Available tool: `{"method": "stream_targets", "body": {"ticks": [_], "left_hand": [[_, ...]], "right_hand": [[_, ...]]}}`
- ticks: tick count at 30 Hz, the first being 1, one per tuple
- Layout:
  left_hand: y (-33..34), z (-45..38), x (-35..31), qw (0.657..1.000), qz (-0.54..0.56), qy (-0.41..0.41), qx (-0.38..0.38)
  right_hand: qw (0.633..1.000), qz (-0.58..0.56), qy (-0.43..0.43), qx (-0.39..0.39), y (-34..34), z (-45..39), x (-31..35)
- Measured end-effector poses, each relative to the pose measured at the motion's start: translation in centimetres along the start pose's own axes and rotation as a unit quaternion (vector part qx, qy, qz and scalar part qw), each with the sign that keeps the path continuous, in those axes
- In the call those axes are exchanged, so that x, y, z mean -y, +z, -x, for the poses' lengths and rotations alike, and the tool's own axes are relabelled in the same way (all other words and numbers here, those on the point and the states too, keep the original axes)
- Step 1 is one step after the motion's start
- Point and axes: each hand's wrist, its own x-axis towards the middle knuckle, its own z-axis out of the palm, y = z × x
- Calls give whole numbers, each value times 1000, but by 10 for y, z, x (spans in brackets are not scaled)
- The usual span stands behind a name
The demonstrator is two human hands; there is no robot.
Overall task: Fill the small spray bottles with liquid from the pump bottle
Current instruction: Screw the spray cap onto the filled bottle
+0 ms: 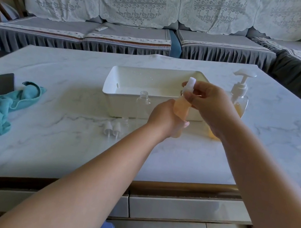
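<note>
Head view: left hand (165, 116) grips the filled spray bottle (182, 107) above the tabletop (72, 72), right hand (206, 101) pinches its spray cap (190, 83) — keep the bottle upright, twist gently.

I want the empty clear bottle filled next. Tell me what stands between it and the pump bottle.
The hands do. The left hand holds the filled orange spray bottle and the right hand pinches its white cap, right between the empty clear bottle and the pump bottle. The white tray stands just behind.
</note>
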Motion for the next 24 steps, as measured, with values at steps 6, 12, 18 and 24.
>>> {"method": "stream_targets", "body": {"ticks": [6,12,18,24], "left_hand": [[3,4,-5,999,-41,30,1],[0,7,-11,998,-40,41,5],[2,7,-13,994,-84,61,23],[1,3,-7,996,-75,49,13]], "right_hand": [[992,116,21,-40,-5,-3,-6],[997,31,43,55,-7,-7,-7],[989,147,12,7,-6,-4,-12],[998,45,9,41,-7,-8,-15]]}}
